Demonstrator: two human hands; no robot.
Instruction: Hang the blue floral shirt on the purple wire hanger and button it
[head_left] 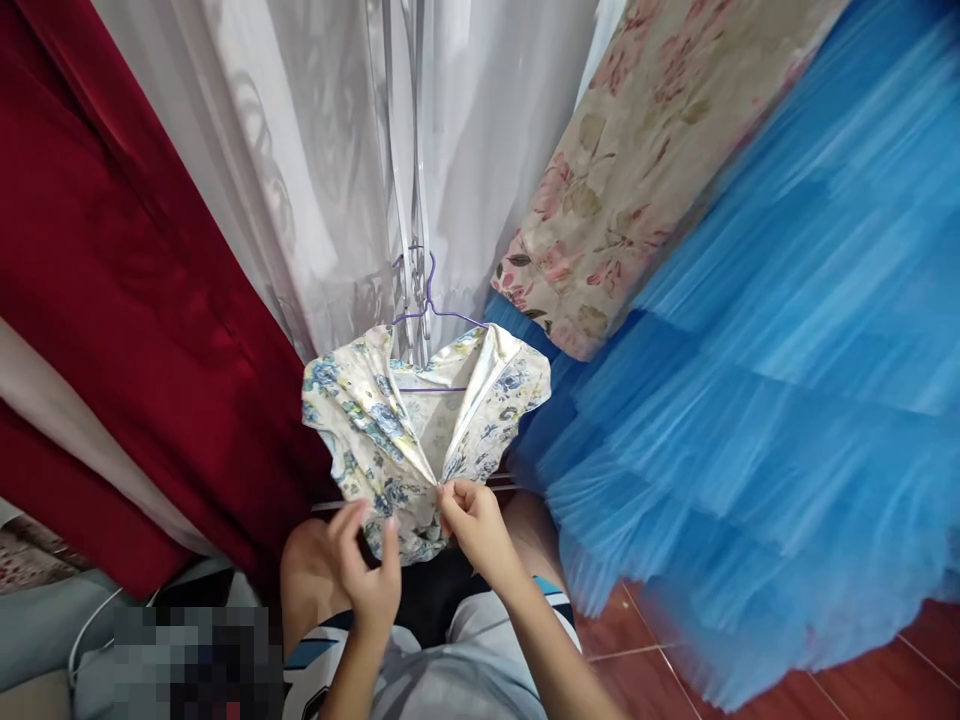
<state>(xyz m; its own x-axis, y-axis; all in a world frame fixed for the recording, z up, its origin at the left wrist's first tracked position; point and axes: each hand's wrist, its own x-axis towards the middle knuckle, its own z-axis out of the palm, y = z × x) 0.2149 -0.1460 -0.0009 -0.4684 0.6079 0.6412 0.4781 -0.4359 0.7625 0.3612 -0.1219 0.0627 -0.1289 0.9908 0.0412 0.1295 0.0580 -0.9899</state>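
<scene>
A white dress or blouse (360,425) with blue and yellow flowers hangs in front of me on a purple wire hanger (454,317). Its V-shaped neckline is spread, with the hanger's lower bar showing inside it. My right hand (469,515) pinches the fabric at the bottom point of the neckline. Lower left, my left hand (365,565) has thumb and fingers apart, close to the garment's side, holding nothing. The garment's lower part gathers between my knees, and its end is partly hidden.
Red cloth (150,300) hangs on the left and a white sheer gown (315,150) behind. Pink-flowered fabric (600,210) and a layered blue tulle skirt (750,400) hang on the right. Vertical white straps (401,150) drop to the hanger. Red tiles (637,640) cover the floor.
</scene>
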